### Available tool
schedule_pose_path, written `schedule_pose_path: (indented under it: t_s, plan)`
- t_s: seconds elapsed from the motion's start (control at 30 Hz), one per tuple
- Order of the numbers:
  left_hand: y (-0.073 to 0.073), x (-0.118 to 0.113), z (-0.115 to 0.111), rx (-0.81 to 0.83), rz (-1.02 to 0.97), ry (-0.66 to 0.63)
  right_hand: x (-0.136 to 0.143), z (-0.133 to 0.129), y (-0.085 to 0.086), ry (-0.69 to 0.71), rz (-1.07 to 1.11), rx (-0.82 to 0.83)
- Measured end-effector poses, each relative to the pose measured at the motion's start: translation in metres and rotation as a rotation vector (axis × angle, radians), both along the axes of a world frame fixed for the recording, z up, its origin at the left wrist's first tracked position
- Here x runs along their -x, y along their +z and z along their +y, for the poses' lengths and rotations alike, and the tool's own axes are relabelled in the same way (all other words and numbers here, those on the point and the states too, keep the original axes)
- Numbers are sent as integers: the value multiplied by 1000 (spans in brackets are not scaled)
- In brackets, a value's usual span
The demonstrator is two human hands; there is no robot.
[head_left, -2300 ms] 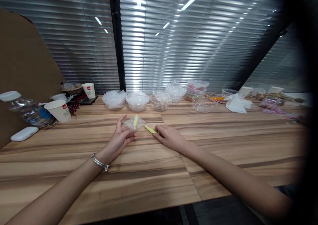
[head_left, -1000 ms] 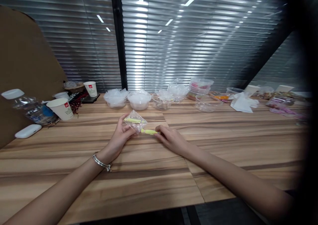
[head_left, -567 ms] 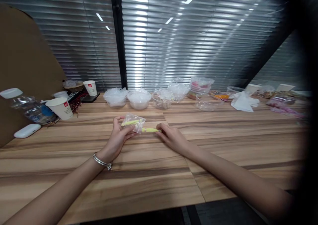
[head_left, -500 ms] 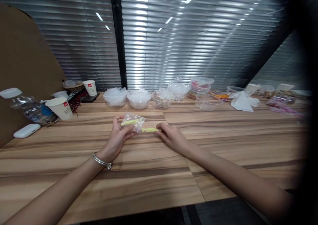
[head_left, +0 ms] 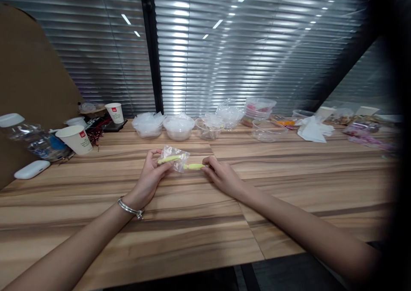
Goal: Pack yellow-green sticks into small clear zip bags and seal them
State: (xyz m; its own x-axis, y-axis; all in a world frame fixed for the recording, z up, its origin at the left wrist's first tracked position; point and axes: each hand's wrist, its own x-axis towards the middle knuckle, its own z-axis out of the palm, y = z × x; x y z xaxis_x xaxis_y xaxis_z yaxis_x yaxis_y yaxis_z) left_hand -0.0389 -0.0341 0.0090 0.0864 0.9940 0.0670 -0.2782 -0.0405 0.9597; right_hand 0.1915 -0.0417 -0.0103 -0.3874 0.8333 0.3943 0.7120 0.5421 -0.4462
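My left hand, with a silver bracelet on its wrist, is closed on a small clear plastic bag. Inside the bag lies a slim yellow-green piece, its kind too small to make out. My right hand pinches the right end of a second slim yellow-green stick. That stick's left end meets the lower right edge of the bag; whether it is inside the opening I cannot tell. Both hands are held low over the wood-grain table.
Clear plastic bowls stand in a row along the back, some with bags. A white tissue and pink wrapping lie at right. On the left are paper cups, a plastic bottle and a white case.
The bag and the stick have shifted very slightly relative to the hands' earlier position. Both hands keep their hold; the whole view has moved a little.
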Motion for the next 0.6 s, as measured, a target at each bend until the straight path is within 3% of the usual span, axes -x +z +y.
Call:
schedule_pose_path:
  t_s: [0.2,0.6]
  plan:
    - [-4,1,1,-47,56,-56,-1,1,-2,-2,12,-11]
    - [2,-1,-7,-74,211,-214,-1,1,-4,-8,29,-53]
